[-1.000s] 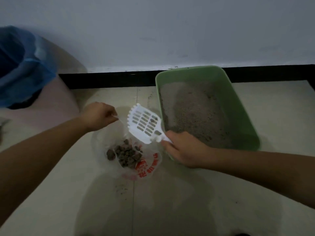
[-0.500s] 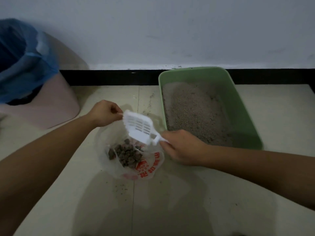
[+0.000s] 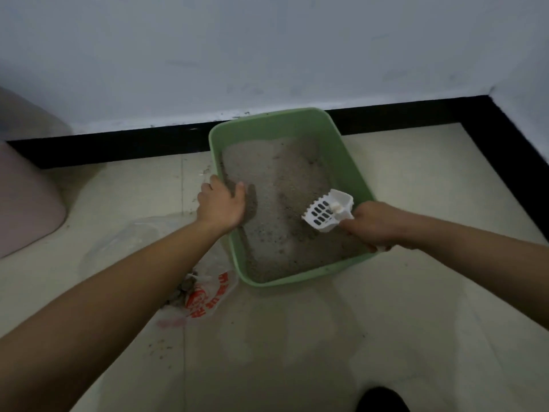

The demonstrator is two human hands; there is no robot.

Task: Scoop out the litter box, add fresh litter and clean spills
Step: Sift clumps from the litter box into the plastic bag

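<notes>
A green litter box (image 3: 350, 162) holding grey litter stands on the floor by the wall. My left hand (image 3: 221, 203) grips its left rim, fingers curled over the edge. My right hand (image 3: 371, 226) holds the handle of a white slotted scoop (image 3: 325, 215), which hangs over the litter near the box's right side. Left of the box lies a clear plastic bag (image 3: 205, 295) with red print, holding dark clumps partly hidden by my left forearm.
A pink bin (image 3: 23, 203) stands at the far left. Black skirting (image 3: 118, 147) runs along the wall and turns a corner at the right. Spilled grains (image 3: 162, 347) dot the pale tiles below the bag. A dark shape (image 3: 381, 399) shows at the bottom edge.
My left hand let go of the bag and took the box's left rim. My right hand carried the scoop from above the bag to over the litter. The view shifted right.
</notes>
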